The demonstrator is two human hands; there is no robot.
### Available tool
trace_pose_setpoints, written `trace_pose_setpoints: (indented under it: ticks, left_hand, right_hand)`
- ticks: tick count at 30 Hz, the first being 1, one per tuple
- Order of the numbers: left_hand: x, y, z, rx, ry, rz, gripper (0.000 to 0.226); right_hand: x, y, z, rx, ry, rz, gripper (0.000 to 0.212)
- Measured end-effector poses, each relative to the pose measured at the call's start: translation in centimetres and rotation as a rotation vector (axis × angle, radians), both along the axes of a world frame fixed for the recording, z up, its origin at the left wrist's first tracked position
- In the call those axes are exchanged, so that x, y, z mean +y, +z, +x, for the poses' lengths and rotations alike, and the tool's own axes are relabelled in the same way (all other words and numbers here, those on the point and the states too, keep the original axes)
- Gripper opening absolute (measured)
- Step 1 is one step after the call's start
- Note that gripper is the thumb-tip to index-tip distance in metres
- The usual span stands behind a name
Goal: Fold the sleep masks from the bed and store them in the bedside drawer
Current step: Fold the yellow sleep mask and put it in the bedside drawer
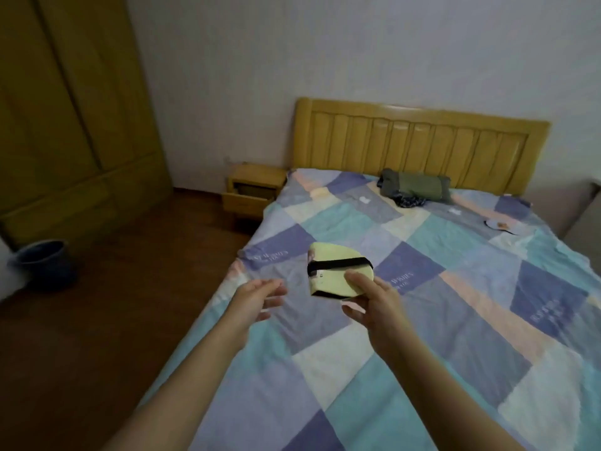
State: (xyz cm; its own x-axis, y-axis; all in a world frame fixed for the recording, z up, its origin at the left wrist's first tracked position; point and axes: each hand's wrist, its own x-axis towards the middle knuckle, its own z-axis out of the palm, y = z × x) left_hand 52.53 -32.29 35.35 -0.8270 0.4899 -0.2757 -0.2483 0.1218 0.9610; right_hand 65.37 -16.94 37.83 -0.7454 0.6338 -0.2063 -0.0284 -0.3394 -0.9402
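From my remote seat I see my right hand (374,304) held out over the bed (406,320), its grip pinched on a folded sleep mask (338,270): the thumb lies on top of the pale yellow fabric at its near right corner and the other fingers curl beneath it. The mask is folded into a compact wedge with its black strap (341,263) wrapped across the upper face, and it is lifted clear of the patchwork quilt (325,359), above the left side of the bed. My left hand (260,299) hovers just left of the mask, apart from it, fingers spread and holding nothing. Farther up the bed on the right side, a second sleep mask (500,225) lies flat on the quilt, small and hard to make out in detail. Near the headboard (419,144) sits a folded grey-green bundle of cloth (416,185) with something dark patterned tucked beside it. To the left of the bed head stands the bedside cabinet (257,177), its drawer (247,198) pulled out; I cannot tell what is inside. A wooden wardrobe (74,109) fills the left wall, and a dark blue bucket (45,263) sits on the floor (113,304) in front of it.
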Motion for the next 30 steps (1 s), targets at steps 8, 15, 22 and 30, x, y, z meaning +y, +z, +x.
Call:
trace_pose_setpoints:
  ticks: [8, 15, 22, 30]
  left_hand:
    - [-21.7, 7.5, -6.1, 0.257, 0.141, -0.162, 0.017]
    - [-40.7, 8.7, -12.9, 0.404, 0.030, -0.427, 0.037]
    - [-49.3, 8.5, -20.3, 0.546, 0.068, -0.563, 0.055]
    - [-51.5, 7.2, -32.2, 0.718, -0.021, -0.870, 0.059]
  right_hand:
    - [-18.5, 8.7, -9.9, 0.129, 0.251, 0.013, 0.016]
    - [-33.9, 10.4, -18.8, 0.165, 0.361, -0.043, 0.012]
    - [-42.5, 10.7, -27.7, 0.189, 0.436, -0.055, 0.019]
    - [-42.9, 11.1, -41.3, 0.204, 0.420, 0.000, 0.018]
